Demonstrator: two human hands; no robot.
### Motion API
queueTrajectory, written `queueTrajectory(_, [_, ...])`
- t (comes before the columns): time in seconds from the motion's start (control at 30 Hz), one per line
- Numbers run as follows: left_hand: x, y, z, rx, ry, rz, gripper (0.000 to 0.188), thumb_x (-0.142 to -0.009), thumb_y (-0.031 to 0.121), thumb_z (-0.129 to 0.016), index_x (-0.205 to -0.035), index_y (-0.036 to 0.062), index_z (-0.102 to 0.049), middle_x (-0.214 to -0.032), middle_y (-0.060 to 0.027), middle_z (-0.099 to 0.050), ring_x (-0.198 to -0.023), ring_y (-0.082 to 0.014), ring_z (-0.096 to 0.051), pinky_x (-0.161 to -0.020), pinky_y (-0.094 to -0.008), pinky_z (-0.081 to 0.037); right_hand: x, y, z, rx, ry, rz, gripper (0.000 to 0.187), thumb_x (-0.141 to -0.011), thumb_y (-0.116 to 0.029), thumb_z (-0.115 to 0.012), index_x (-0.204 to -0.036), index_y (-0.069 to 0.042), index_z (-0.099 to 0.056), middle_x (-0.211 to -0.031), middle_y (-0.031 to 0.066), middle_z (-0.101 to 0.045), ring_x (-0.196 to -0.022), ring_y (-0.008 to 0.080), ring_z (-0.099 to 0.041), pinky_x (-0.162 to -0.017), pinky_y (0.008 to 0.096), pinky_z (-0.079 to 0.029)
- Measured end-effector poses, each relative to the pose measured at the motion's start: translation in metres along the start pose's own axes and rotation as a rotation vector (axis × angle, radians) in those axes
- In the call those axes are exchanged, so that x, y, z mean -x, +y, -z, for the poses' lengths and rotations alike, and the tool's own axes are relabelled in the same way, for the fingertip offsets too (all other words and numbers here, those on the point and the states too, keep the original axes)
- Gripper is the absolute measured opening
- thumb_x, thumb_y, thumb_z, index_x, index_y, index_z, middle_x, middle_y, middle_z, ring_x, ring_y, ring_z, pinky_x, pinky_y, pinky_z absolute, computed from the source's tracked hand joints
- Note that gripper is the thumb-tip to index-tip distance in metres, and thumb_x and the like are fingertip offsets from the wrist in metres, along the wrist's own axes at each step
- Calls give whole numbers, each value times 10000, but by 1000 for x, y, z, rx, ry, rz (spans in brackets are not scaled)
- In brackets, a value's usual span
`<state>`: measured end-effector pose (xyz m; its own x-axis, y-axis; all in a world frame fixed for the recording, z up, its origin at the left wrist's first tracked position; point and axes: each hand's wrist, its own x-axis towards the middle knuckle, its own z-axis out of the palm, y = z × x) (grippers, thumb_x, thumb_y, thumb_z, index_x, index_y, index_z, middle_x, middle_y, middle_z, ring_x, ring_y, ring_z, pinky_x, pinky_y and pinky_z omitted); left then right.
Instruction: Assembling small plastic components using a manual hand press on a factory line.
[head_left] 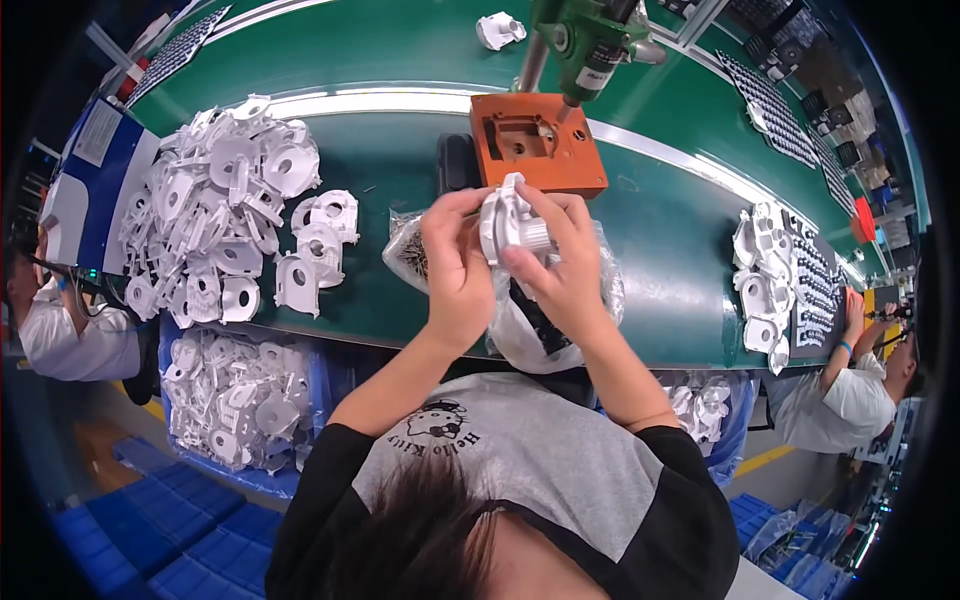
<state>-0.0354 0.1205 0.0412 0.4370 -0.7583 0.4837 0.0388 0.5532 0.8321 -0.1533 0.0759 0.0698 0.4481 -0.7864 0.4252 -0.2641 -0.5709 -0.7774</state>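
Note:
Both my hands hold one white moulded plastic part [507,222] above the bench's near edge. My left hand [458,250] grips its left side, fingers curled against the flat face. On the other side my right hand [562,250] has thumb and fingers closed round the part's ribbed round end. Just beyond stands an orange fixture block [540,145] with a cut-out recess, under a green press head [590,50]. Below my hands is a clear plastic bag [530,335] with dark pieces in it. Small metal screws lie in another clear bag [408,252] beside my left hand.
A large heap of white plastic parts [215,200] covers the bench at left. More fill a blue-lined bin [240,400] below. At right, white parts [762,290] lie beside a tray of black pieces [815,290]. Co-workers sit at both sides.

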Motion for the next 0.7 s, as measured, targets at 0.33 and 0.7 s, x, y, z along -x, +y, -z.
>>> queueTrajectory(0.33, [14, -14, 3, 122, 14, 324, 227, -986, 130, -389, -1200, 53, -377, -1065, -78, -515, -953, -116, -510, -840, -253, -420, 10, 29, -32, -113, 153, 102, 849, -648, -330, -772, -1342, -43, -377, -1117, 159, -476, -1022, 289, -510, -868, 362, -443])
queueTrajectory(0.7, [18, -15, -3, -151, -216, 283, 358, -902, 115, -564, -1201, 2, -402, -1117, -123, -527, -929, -147, -548, -837, -278, -432, 5, 47, -11, -636, 193, -212, 789, -900, -533, -437, -1405, -15, -123, -1240, 161, -349, -1129, 225, -376, -985, 342, -313])
